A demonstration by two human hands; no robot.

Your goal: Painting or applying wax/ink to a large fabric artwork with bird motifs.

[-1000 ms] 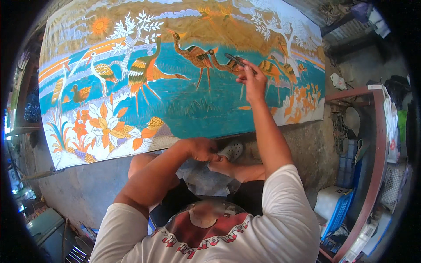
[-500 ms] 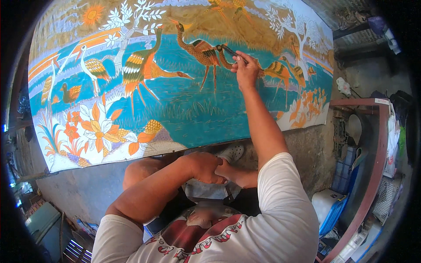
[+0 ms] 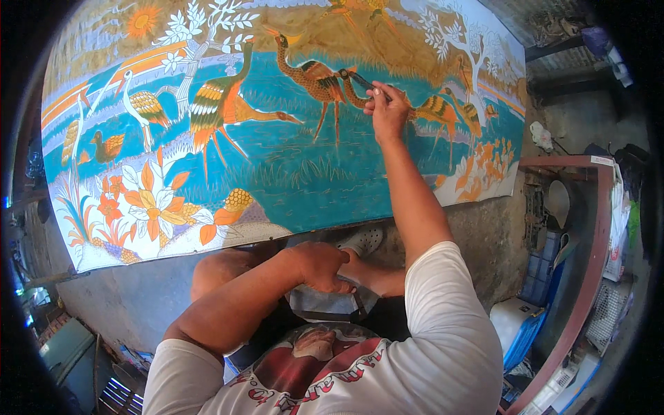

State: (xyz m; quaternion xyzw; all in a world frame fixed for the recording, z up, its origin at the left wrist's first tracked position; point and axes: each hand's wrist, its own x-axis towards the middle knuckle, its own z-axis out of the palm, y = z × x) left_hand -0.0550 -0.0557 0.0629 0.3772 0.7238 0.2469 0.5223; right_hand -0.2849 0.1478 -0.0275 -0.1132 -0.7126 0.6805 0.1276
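Note:
My right hand (image 3: 389,111) is closed around a slim dark tool (image 3: 362,81), pinched in the fingers and reaching over a large painted cloth (image 3: 318,200). Its tip is against or just over the cloth, beside a brown-and-orange crane (image 3: 316,83) near the upper middle; whether it touches, I cannot tell. Teal water, several long-legged birds, white trees and orange flowers cover the cloth. Below its near edge, my left hand (image 3: 320,266) hangs over my lap, fingers curled. A thin dark piece (image 3: 359,302) shows just below its fingertips; whether the hand holds it is unclear.
A reddish-brown frame (image 3: 600,221) stands at the right with stacked items around it. A white container (image 3: 512,325) sits beside a blue folded object (image 3: 527,346). A grey clog (image 3: 366,241) is on a foot under the cloth's near edge. Clutter lies at the lower left.
The left part of the cloth appears slightly further left. My left hand has shifted a little, its fingers lower and away from the bare leg. My right hand stays nearly in place with the tool.

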